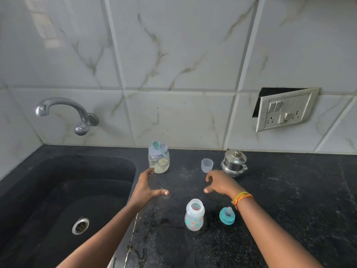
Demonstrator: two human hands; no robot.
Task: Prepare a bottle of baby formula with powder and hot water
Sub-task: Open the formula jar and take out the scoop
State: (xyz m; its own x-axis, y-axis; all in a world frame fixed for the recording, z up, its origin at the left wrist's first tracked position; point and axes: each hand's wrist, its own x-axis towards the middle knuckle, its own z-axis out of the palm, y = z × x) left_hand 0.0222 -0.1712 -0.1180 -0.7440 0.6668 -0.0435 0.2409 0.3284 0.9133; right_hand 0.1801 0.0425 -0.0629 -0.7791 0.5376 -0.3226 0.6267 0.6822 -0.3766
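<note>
An uncapped baby bottle (194,214) with coloured dots stands on the black counter (289,200). Its teal teat cap (227,216) lies to its right. At the back stands a clear powder jar (158,161) with a lilac lid, and a teal scoop (158,148) rests on that lid. A small clear cup (207,165) and a lidded steel pot (234,163) stand to the right of the jar. My left hand (147,185) is spread, fingertips close by the jar's base. My right hand (220,182) hovers with fingers loosely curled, just in front of the cup and pot. Neither hand holds anything.
A black sink (63,200) with a steel drain (80,225) fills the left side, right beside the counter edge. A chrome tap (65,111) juts from the tiled wall above it. A loose socket plate (286,110) hangs on the wall at right.
</note>
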